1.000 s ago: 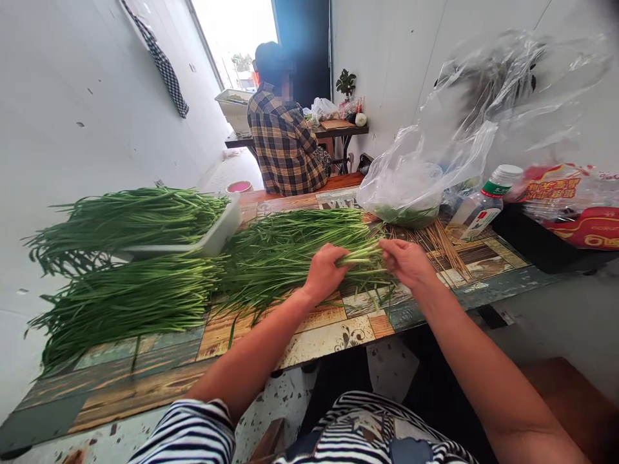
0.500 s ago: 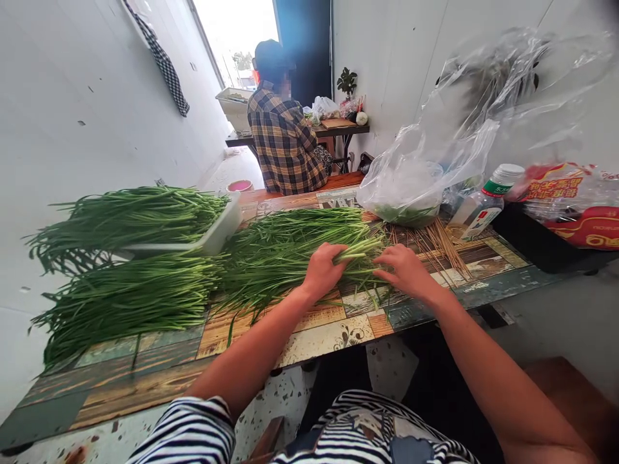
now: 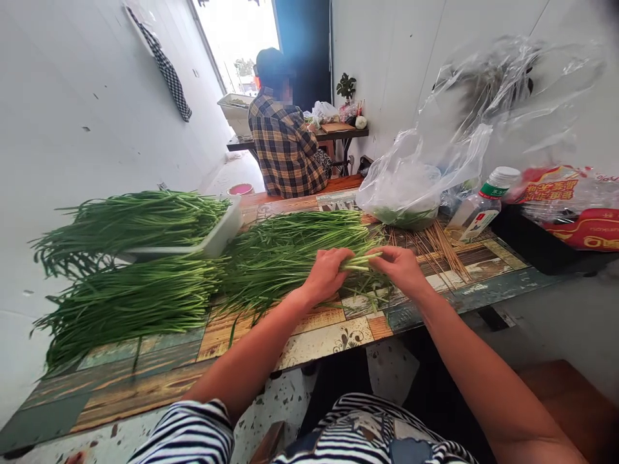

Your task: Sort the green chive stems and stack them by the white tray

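Note:
My left hand (image 3: pixel 325 276) is closed around a small bunch of chives (image 3: pixel 360 261), their pale cut ends pointing right. At those ends, the thumb and fingers of my right hand (image 3: pixel 399 269) pinch the stalks. Beneath and behind both hands spreads a loose pile of chives (image 3: pixel 290 240), with leafy ends to the left. Thin scraps (image 3: pixel 374 293) lie on the table just below my hands. Farther left are a neat stack of chives (image 3: pixel 130 299) on the table and another heap (image 3: pixel 145 219) in a white tray (image 3: pixel 227 233).
Thin wooden skewers (image 3: pixel 447 252) lie right of my hands, beside a clear plastic bag (image 3: pixel 401 193) with greens inside. A bottle (image 3: pixel 478 206), a black tray (image 3: pixel 527 241) and red packaging (image 3: pixel 580 212) stand farther right. A person in a plaid shirt (image 3: pixel 285 142) sits beyond the patterned table (image 3: pixel 309 341).
My right hand has moved slightly left and up to the stalk ends and now pinches them; before, its fingers were apart from the bunch. My left hand keeps its hold.

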Available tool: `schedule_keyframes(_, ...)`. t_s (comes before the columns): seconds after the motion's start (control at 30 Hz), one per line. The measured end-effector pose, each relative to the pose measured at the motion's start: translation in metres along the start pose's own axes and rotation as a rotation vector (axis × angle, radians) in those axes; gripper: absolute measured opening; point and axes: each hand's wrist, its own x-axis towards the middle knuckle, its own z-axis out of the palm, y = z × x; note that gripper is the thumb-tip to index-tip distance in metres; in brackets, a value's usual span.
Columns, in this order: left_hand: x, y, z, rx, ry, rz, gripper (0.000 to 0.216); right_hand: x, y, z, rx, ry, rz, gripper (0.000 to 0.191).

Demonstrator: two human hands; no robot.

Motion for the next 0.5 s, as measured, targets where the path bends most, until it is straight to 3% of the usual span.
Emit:
schedule_keyframes(0.13, 0.002, -0.001, -0.001, -0.028, 0.007, -0.02, 0.018, 0.01, 0.008, -0.009, 0.168, 0.217, 0.009, 0.037)
schedule_keyframes(0.23, 0.004, -0.002, -0.001, -0.055, 0.014, -0.052, 0.017, 0.011, 0.002, -0.015, 0.171, 0.354, 0.004, 0.039)
schedule_keyframes(0.4, 0.003, -0.002, 0.002, -0.067, 0.019, -0.065, 0.016, 0.0, -0.013, -0.002, 0.061, 0.033, 0.067, 0.044)
schedule_keyframes(0.5, 0.003, -0.002, 0.002, -0.09, 0.021, -0.051, 0.014, -0.002, -0.01, 0.009, 0.011, -0.031, 0.055, 0.035)
